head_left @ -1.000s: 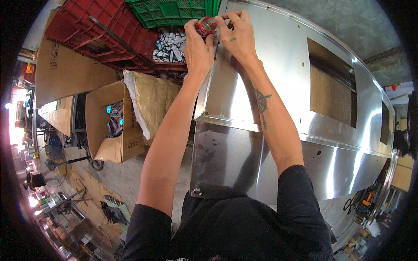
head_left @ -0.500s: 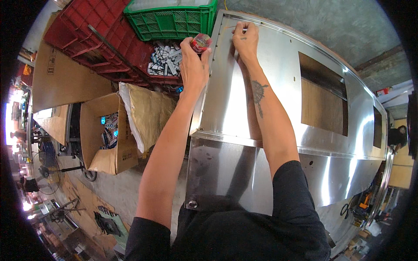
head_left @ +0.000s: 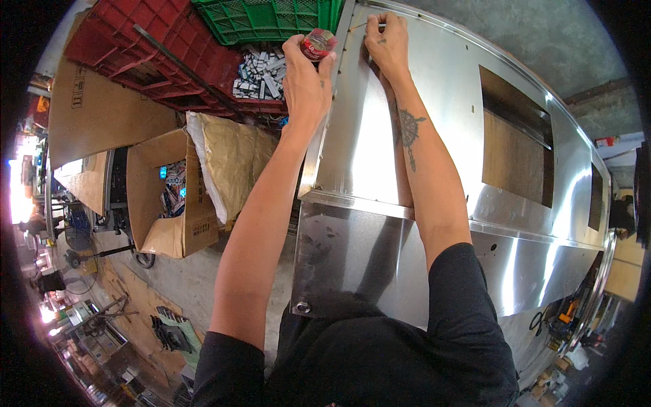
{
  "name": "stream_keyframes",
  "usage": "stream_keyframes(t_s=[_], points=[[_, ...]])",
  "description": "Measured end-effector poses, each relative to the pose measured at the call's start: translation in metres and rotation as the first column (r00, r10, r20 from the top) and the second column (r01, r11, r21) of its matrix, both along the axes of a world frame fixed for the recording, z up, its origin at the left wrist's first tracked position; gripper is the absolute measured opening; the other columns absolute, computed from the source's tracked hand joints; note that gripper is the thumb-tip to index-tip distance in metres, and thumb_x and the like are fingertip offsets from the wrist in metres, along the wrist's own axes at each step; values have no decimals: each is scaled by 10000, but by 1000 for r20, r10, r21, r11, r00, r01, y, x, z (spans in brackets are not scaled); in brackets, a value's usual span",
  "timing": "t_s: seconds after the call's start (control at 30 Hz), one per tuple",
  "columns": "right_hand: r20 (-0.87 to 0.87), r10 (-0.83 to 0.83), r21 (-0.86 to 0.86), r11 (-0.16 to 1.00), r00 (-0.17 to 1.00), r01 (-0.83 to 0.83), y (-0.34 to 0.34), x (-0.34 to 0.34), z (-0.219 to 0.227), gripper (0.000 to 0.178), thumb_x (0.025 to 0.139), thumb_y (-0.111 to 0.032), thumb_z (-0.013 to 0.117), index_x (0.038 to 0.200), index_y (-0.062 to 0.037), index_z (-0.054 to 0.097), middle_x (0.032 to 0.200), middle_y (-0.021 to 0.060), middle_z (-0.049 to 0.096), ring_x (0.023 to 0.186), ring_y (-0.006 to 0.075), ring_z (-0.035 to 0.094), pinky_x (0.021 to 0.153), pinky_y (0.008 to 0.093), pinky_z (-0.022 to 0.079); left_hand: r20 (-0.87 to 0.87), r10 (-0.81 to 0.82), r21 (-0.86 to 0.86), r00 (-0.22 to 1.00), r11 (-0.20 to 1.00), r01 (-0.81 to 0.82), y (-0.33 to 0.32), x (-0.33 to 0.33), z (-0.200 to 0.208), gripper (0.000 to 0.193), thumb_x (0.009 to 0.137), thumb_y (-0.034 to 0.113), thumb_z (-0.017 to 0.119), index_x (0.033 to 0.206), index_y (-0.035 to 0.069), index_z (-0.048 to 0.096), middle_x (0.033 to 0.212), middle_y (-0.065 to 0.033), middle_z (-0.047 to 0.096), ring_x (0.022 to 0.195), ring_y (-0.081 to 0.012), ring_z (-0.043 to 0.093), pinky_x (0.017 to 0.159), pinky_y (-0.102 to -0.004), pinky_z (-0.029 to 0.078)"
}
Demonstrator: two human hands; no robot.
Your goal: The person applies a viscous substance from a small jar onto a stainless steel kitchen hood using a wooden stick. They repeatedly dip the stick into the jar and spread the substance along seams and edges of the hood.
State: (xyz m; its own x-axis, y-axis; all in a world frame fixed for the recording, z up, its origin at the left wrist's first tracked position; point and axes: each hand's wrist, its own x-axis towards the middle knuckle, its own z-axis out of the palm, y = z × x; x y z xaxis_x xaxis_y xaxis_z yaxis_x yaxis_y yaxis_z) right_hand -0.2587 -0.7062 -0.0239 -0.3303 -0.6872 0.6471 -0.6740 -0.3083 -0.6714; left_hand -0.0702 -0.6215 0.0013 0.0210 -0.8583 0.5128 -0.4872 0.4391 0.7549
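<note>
My left hand [head_left: 306, 85] is wrapped round a small clear and red plastic cup [head_left: 319, 45], held up over the left edge of a shiny sheet-metal cabinet [head_left: 363, 122]. What is inside the cup I cannot make out. Further right, my right hand [head_left: 388, 46] pinches a thin stick [head_left: 359, 26], its tip pointing left toward the row of small holes along the cabinet's far left edge. Whether the tip touches the metal I cannot tell. Both forearms reach forward over the cabinet.
Left of the cabinet stand a red crate [head_left: 156, 47] with small pale metal pieces [head_left: 261, 73], a green crate [head_left: 268, 19], an open cardboard box [head_left: 201, 230] and a tan padded sack [head_left: 237, 159]. Rectangular openings cut the panel at right. A fan [head_left: 78, 237] stands further left.
Both hands sit slightly higher in the picture, and the view has shifted a little. The stick's tip now points down-left near the cabinet's edge. Both holds are unchanged.
</note>
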Motion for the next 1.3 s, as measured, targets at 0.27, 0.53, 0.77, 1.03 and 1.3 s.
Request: stream_keyframes(t_s=[0.27,0.53,0.77,1.03,1.3], points=[[-4,16,11,1000,1000,-16,3,1,4,316,1023,-276,680,1074,33,720,1084,260,663,937,380,701,868,439,585,18,22,-1,1000,1000,-22,0,0,1,625,1001,246,776,1397,-57,399,1232,-318,637,1111,-453,672,978,-498,520],[5,5,29,1000,1000,-5,4,2,3,316,1027,-283,689,1083,26,726,1111,259,660,924,371,715,873,446,585,21,37,19,999,999,-38,0,-1,1,617,994,219,780,1400,-50,401,1233,-316,643,1124,-457,672,987,-495,519],[11,7,45,999,1000,-8,2,1,1,309,1027,-276,696,1084,26,729,1117,255,661,915,370,727,861,440,594,18,28,9,999,1000,-28,-1,-1,-1,609,994,209,778,1395,-47,398,1217,-309,657,1113,-442,684,986,-490,521],[4,4,32,999,1000,-4,3,2,2,305,1025,-273,699,1096,23,732,1124,252,660,928,358,734,866,429,598,20,32,18,999,999,-32,-2,0,-1,616,995,216,778,1395,-49,392,1214,-301,660,1106,-434,692,985,-483,528],[8,21,35,999,1000,-22,4,4,4,296,1028,-254,686,1087,33,724,1103,259,656,922,357,726,860,427,597,23,29,-10,999,1000,-28,-1,0,-2,624,991,218,778,1398,-49,388,1211,-313,648,1117,-451,679,987,-495,516]])
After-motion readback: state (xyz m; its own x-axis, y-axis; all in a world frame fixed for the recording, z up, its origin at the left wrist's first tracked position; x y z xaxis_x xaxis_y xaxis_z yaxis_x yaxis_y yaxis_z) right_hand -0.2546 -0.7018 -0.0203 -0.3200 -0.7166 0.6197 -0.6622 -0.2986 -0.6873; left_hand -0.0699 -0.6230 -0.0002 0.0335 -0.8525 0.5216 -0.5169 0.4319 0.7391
